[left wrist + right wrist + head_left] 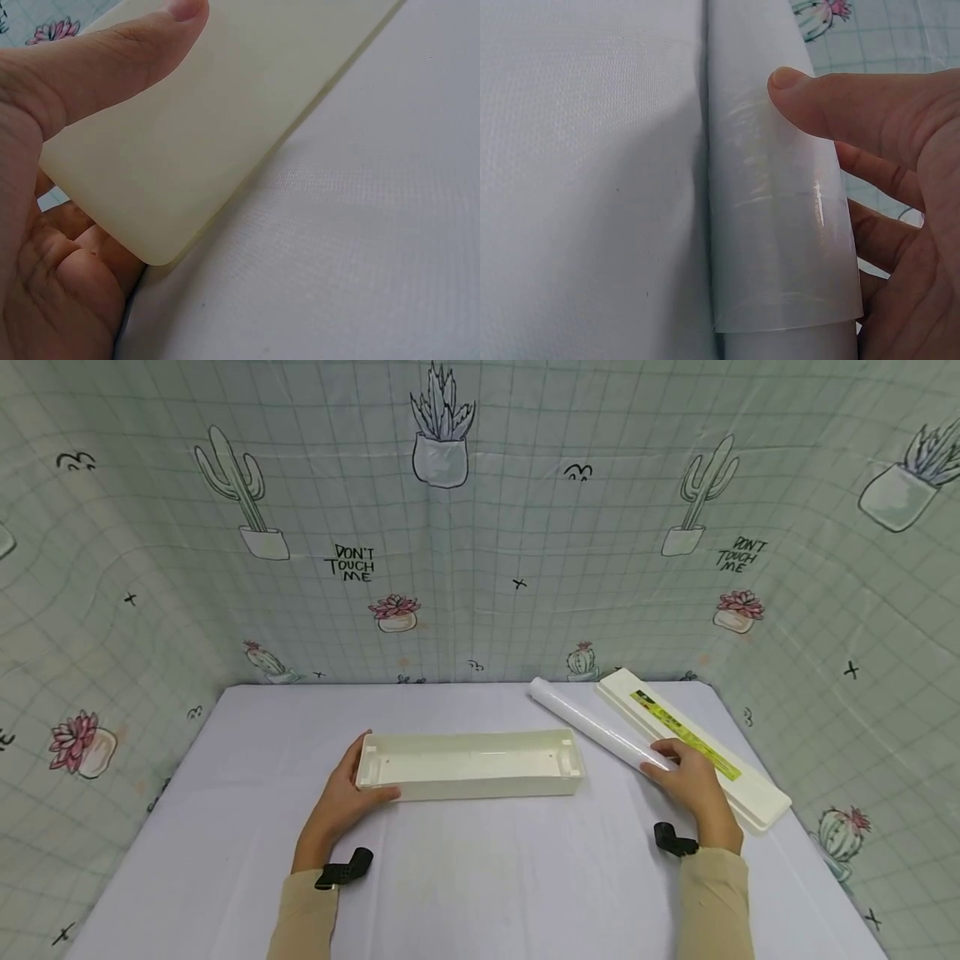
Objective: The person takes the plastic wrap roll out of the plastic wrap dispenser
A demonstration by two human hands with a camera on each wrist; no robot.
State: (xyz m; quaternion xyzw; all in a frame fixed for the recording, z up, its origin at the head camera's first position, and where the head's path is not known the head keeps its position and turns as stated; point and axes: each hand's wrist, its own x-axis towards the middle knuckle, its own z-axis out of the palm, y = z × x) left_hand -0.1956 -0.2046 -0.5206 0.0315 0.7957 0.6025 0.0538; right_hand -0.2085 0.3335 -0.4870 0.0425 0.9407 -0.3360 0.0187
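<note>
The cream tray point(468, 766) lies open side up at the centre of the table point(465, 877). The left hand point(347, 797) grips its left end, thumb on the near wall; the other fingers are hidden. The right hand point(693, 789) curls round the near end of the white roll point(592, 727). Just beside it lies the lid point(693, 745); its yellow label cannot be read. The backdrop point(480, 527) reads "DON'T TOUCH ME".
</note>
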